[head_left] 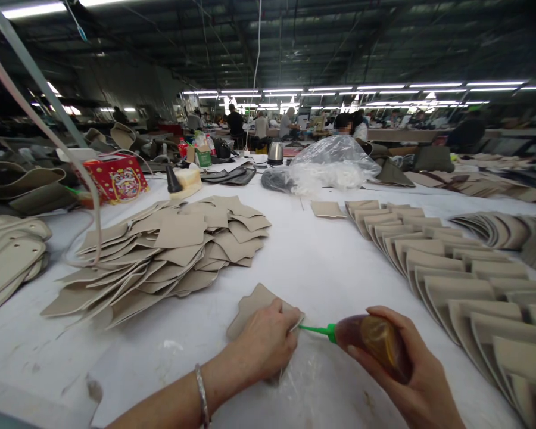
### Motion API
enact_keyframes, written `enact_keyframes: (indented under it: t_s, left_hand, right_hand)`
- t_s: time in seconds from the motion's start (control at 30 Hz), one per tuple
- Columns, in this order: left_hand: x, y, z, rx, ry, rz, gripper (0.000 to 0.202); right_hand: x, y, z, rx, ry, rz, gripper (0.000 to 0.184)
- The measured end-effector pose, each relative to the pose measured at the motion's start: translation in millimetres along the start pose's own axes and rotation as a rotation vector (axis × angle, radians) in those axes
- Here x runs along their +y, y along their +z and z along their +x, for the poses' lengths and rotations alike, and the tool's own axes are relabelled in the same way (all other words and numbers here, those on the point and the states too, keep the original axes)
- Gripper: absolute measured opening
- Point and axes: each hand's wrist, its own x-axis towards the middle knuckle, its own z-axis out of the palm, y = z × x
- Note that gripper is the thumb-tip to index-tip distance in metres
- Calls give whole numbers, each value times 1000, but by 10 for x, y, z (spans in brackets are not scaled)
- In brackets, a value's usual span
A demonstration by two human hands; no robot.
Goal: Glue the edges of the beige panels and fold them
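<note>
A beige leather-like piece point(254, 304) with a shaped edge lies at the near middle of the white table. My left hand point(268, 336) grips it near its right edge, fingers closed and pressing down. In my right hand point(411, 363) is a squeeze bottle point(370, 339) of amber liquid, tipped on its side. Its thin green nozzle point(317, 329) points left and meets the piece's right edge, close to my left fingertips. A loose pile of similar beige pieces point(181, 229) spreads to the left.
Overlapping rows of beige pieces point(464, 289) line the right side. Pale panels point(11, 256) lie at far left. Farther back are a red box point(122, 179), a kettle point(276, 154) and a plastic bag point(335, 161). A hose point(96, 220) hangs at left. People work in the distance.
</note>
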Motion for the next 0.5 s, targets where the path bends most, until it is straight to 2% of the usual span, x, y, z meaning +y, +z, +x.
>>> enact_keyframes:
  t_s: [0.17,0.37,0.5]
  left_hand:
    - [-14,8,2,-7,5,-9,35]
    - [-44,12,-9,8,32,-10,34]
    - [-75,11,4,5,54,-25,36]
  right_hand:
    - [18,27,-18,57,63,35,48]
    - [59,-3,9,-59,128,147,49]
    - [-5,-6,27,-30,210,190,52]
